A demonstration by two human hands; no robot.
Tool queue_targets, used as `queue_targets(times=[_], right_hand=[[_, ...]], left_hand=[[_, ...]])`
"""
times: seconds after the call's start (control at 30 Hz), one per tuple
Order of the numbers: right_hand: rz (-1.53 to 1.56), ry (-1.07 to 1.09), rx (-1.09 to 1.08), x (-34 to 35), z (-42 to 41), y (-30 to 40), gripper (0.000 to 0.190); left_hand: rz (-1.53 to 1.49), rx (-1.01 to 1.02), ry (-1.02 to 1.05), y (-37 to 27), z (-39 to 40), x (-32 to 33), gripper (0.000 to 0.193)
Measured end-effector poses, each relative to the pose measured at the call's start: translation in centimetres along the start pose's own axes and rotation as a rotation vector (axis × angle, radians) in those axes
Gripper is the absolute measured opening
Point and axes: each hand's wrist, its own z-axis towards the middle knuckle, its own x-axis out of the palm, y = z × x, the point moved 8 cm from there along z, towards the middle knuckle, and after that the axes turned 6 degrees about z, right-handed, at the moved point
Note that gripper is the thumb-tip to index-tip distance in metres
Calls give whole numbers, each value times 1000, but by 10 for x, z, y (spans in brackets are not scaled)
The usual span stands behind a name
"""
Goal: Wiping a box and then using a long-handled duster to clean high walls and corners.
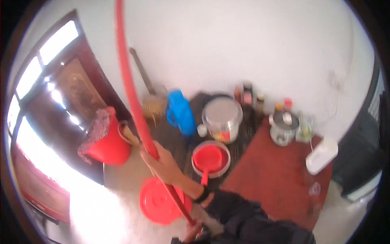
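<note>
My right hand (pixel 166 166), with a dark band at the wrist, is closed around a long red pole (pixel 129 80). The pole rises past the top edge of the view, and neither of its ends shows clearly. Near the bottom edge, my left hand (pixel 192 232) grips the lower part of the same pole; it is blurred and partly cut off. Below my right hand, a round red lid or basin (pixel 158 202) is at floor level, partly behind the pole. To the right of that hand, a red dipper (pixel 208 157) rests on a pale round container (pixel 228 163).
A red bucket (pixel 117 149) with shaggy material stands left, near a dark door (pixel 42 106). Along the wall are a blue thermos jug (pixel 181 114), a metal-lidded pot (pixel 222 114), bottles and a small cooker (pixel 283 131). A white appliance (pixel 321 155) sits on the red tabletop (pixel 274 177).
</note>
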Motion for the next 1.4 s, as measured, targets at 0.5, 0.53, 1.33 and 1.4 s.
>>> queue_targets(times=[0.5,0.53,1.33,1.4], right_hand=[[-214,-97,-37,-53,97,-83,36],[-254,-110,-50,-47,108,-84,36],[66,-179,387,16,143,-272,32],[59,-163,306,7,155,-256,33]], left_hand=[[-100,582,61,-258,52,-2,19],[-89,597,49,-271,51,-11,22],[-91,506,-193,-190,156,-163,8],[-88,519,-151,-200,171,-158,8]])
